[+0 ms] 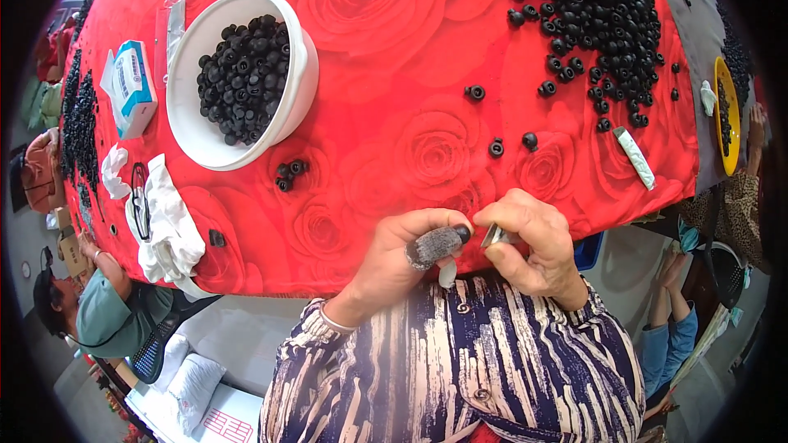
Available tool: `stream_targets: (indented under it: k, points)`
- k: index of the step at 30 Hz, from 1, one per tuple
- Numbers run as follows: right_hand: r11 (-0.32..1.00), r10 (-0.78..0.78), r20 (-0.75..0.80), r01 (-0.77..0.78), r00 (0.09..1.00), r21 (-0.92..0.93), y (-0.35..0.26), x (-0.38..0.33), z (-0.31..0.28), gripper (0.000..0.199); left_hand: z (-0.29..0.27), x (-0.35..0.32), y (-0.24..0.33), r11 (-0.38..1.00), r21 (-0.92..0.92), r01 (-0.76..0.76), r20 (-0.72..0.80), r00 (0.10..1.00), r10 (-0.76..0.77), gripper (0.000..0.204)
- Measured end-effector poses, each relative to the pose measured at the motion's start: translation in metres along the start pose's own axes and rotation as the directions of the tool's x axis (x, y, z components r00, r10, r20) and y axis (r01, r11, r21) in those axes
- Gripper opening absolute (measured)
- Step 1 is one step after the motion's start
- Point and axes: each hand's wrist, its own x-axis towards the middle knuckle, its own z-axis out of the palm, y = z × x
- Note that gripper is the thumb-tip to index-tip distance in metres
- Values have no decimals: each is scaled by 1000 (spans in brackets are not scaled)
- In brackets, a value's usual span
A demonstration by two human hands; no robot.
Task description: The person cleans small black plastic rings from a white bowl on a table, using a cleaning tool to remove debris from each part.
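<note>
Close to the table's near edge, my left hand (394, 262) pinches a small round black piece (464, 234) between thumb and index finger. A dark grey wrap (435, 247) covers one of its fingers, and something white (447, 274) shows below. My right hand (535, 244), just right of it, is closed on a small flat metal tool (495, 235), mostly hidden by the fingers. Similar black pieces with round openings fill a white bowl (307, 82) at the left. A larger pile (607, 25) spreads at the far right, with a few loose pieces (496, 148) nearer me.
Left of the bowl are a blue-and-white box (135, 90), eyeglasses (141, 205) and white cloth (174, 226). A white strip-shaped object (634, 159) lies by the right edge. Another person (115, 312) sits at left; a yellow tray (720, 82) and someone's hand (755, 127) are at right.
</note>
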Motion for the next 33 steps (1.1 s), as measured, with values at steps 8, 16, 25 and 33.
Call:
stream_targets:
  k: [8, 16, 25, 33]
  points:
    - [965, -256, -78, 250, 964, -76, 4, -5, 11, 38, 0, -2, -10, 996, -23, 89, 47, 995, -87, 22]
    - [901, -387, -89, 356, 918, -249, 1, -14, 12, 39, -1, -5, -16, 987, -118, 112, 106, 989, -100, 26]
    - [883, -424, -142, 374, 894, -285, -2, -17, 17, 36, -1, -3, -17, 944, -301, 137, 209, 975, -75, 22]
    - [844, -442, -133, 361, 887, -396, 2, -20, 11, 32, 12, -15, 8, 943, 292, -160, -11, 985, 171, 21]
